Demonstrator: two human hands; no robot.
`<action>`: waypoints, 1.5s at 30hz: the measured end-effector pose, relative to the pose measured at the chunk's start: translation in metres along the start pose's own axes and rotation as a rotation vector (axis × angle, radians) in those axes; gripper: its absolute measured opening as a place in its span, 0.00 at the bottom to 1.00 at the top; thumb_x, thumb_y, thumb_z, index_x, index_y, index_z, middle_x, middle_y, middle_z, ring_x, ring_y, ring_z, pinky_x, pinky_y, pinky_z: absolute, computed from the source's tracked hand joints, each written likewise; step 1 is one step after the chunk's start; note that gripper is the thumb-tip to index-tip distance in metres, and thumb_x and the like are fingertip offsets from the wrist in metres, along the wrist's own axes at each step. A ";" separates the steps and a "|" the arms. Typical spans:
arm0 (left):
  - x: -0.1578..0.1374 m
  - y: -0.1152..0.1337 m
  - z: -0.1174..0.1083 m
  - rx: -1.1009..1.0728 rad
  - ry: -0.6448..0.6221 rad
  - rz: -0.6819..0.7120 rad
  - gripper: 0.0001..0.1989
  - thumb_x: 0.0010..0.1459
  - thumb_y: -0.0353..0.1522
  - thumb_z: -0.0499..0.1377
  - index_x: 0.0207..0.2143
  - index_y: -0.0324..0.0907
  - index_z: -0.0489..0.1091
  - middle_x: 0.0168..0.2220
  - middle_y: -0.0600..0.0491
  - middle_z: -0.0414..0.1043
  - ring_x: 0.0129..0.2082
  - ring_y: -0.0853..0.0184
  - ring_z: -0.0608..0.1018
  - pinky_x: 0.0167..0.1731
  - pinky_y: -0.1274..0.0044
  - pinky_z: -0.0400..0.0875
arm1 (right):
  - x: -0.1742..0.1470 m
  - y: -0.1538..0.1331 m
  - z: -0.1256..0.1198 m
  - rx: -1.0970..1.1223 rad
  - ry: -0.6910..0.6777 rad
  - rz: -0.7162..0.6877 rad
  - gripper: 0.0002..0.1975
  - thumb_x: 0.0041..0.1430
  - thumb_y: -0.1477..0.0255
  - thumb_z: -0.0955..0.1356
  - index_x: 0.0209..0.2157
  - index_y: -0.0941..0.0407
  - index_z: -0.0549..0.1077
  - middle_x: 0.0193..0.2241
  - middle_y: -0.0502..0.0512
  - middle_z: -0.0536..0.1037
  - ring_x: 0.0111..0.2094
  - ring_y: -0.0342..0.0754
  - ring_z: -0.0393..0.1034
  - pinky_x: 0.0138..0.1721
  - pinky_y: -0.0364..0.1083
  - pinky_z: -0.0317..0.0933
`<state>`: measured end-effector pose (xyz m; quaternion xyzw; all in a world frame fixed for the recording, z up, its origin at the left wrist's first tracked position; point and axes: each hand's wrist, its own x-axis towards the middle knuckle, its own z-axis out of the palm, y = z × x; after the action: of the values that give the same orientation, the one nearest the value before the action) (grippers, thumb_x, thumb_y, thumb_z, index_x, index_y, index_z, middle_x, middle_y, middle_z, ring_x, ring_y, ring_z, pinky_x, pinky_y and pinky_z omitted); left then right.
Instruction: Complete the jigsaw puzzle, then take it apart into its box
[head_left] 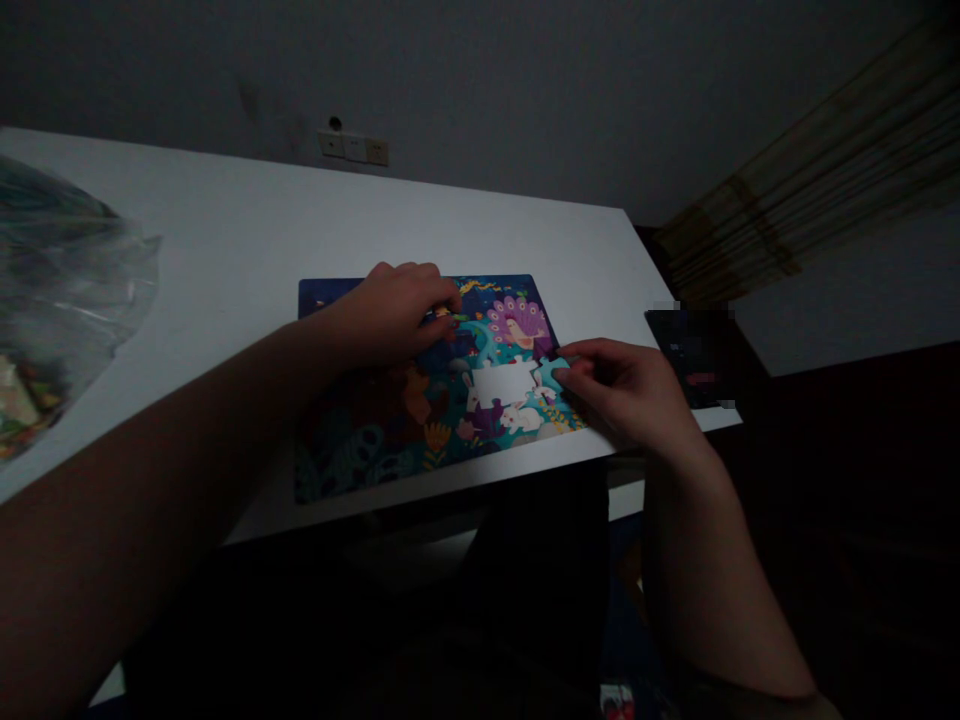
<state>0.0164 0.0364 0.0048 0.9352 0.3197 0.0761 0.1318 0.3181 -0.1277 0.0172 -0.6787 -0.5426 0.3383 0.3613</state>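
The left hand (394,310) presses flat on a colourful cardboard puzzle (420,400); beside its 1 white gap (504,383), the right hand (626,390) pinches a teal piece (551,373) on the smooth tabletop (225,230).

Your left hand (390,310) rests on a jigsaw puzzle (420,400) that looks like printed cardboard, its coloured face smooth with a faint sheen. Where one piece is missing, the gap (504,382) shows a plain pale backing, matt like bare card. Your right hand (622,390) pinches a puzzle piece (553,374) of the same printed card. The table (225,230) under it has a smooth, matt white top, like laminate. At your far left lies a plastic bag (67,290), thin, clear, crinkled and glossy. The curtain (810,190) at the right looks like coarse woven cloth.
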 end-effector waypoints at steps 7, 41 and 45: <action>0.000 -0.001 0.001 -0.016 0.005 -0.008 0.18 0.75 0.42 0.54 0.56 0.46 0.80 0.53 0.43 0.81 0.53 0.51 0.80 0.57 0.59 0.68 | 0.001 -0.003 0.022 0.042 0.005 0.002 0.18 0.60 0.61 0.80 0.48 0.55 0.88 0.29 0.51 0.80 0.28 0.45 0.71 0.29 0.46 0.64; 0.000 0.001 0.001 0.000 -0.002 -0.026 0.18 0.74 0.43 0.55 0.57 0.48 0.78 0.54 0.44 0.80 0.54 0.51 0.79 0.57 0.60 0.69 | -0.079 0.005 0.032 -0.712 -0.042 -0.510 0.31 0.72 0.56 0.75 0.71 0.48 0.75 0.71 0.60 0.78 0.71 0.71 0.68 0.67 0.72 0.66; -0.001 0.000 0.000 -0.007 -0.003 -0.018 0.18 0.74 0.43 0.54 0.56 0.48 0.79 0.52 0.45 0.80 0.53 0.51 0.79 0.58 0.60 0.69 | -0.074 0.005 0.025 -0.588 0.020 -0.503 0.21 0.75 0.64 0.72 0.66 0.49 0.78 0.62 0.60 0.85 0.64 0.64 0.77 0.64 0.67 0.70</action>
<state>0.0160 0.0357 0.0052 0.9320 0.3274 0.0745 0.1362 0.2861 -0.1981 0.0052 -0.6021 -0.7625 0.0627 0.2283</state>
